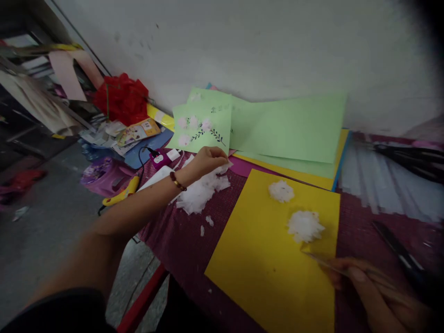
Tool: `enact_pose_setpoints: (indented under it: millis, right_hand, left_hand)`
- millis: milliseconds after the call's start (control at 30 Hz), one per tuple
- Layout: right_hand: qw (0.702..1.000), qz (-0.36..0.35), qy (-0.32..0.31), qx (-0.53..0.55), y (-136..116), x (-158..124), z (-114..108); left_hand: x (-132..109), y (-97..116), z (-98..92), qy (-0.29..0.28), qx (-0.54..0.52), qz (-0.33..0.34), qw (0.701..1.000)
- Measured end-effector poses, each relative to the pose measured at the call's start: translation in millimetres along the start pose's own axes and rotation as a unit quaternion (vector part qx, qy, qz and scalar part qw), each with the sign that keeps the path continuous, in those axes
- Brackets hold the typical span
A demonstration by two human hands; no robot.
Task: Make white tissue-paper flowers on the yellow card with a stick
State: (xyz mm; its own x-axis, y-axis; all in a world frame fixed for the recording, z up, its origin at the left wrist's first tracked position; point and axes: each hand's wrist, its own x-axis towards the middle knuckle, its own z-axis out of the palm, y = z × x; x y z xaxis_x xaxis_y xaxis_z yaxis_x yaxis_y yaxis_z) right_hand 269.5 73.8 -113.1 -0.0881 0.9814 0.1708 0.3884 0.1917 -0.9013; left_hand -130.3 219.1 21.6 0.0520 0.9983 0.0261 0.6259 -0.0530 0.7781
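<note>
Pinched in the fingertips of my left hand (213,159) is a small white tissue-paper piece (228,165), just over a pile of white tissue-paper pieces (197,194). My right hand (367,286) is closed around slim tweezers (326,262), blurred in part. Their tip is at the yellow sheet (263,249), just below a fluffy white paper flower (305,225). A smaller white paper flower (281,191) lies farther up the same sheet.
Green sheets (284,129) lean on the wall, one card (204,125) bearing flowers and leafy stems. A yellow glue gun (123,192) and purple power socket (160,158) are left. At right are a dark-handled cutter (395,245), white strips (381,180) and black scissors (412,159).
</note>
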Motion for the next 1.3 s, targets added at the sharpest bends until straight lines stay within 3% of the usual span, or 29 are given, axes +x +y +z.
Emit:
enact_pose_setpoints:
  millis: [33, 167, 333, 433, 533, 700, 833, 933, 1100, 1300]
  right_hand:
    - [0.999, 0.02, -0.02, -0.037, -12.9, 8.6, 1.3]
    - [0.998, -0.058, 0.006, -0.017, -55.7, 22.6, 4.1]
    - [0.999, -0.028, 0.029, 0.001, -76.8, 17.4, 15.1]
    - [0.998, -0.044, 0.006, -0.05, -78.5, 14.4, 20.2]
    - [0.993, -0.068, -0.019, -0.096, -77.0, 12.9, 21.5]
    - [0.984, -0.101, -0.047, -0.139, -75.4, 15.1, 21.5]
    - [0.99, -0.075, -0.002, -0.122, -79.3, 18.4, 21.1]
    - [0.992, -0.055, 0.016, -0.115, -81.7, 19.5, 19.9]
    - [0.991, -0.016, 0.022, -0.129, -82.5, 20.5, 17.3]
    - [0.995, 0.02, 0.048, -0.085, -78.5, 17.8, 15.7]
  left_hand:
    - [-7.2, 8.3, -2.3, -0.016, -0.072, -0.022, 0.997]
    - [-34.6, 41.8, 11.3, -0.096, -0.25, -0.029, 0.963]
    - [-40.4, 65.8, 77.0, -0.171, -0.325, -0.014, 0.93]
    - [-34.7, 65.3, 118.4, -0.202, -0.376, -0.013, 0.904]
    - [-30.1, 54.4, 140.2, -0.23, -0.402, -0.022, 0.886]
    - [-26.6, 33.4, 138.7, -0.281, -0.358, -0.012, 0.89]
    - [-18.5, 28.5, 130.2, -0.362, -0.262, 0.069, 0.892]
    - [-14.2, 32.3, 128.1, -0.384, -0.193, 0.152, 0.89]
    - [-19.6, 44.8, 142.0, -0.368, -0.058, 0.244, 0.895]
    - [-24.3, 45.2, 162.7, -0.257, 0.001, 0.262, 0.93]
